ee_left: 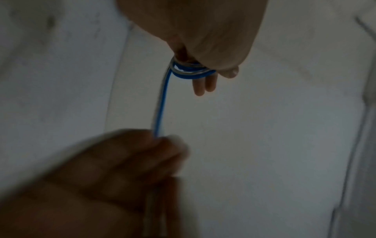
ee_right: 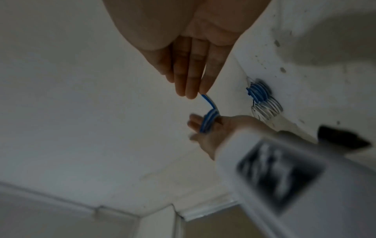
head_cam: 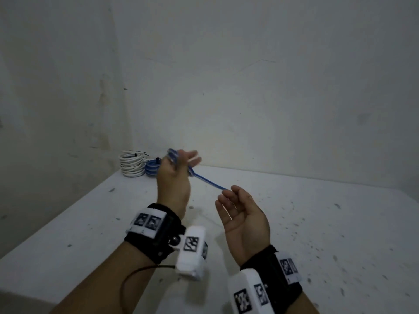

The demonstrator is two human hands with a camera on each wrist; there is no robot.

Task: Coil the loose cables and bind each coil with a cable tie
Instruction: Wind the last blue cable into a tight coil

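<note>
Cables: one held (head_cam: 205,180), two coiled (head_cam: 141,167)

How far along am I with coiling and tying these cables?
Done, it seems: a white coil and a blue coil sit at the table's far corner; dark ties seem to bind them. In hand: the blue cable is looped around the left hand's fingers while the right hand feeds its end. Left: finishing this coil and tying it.
</note>
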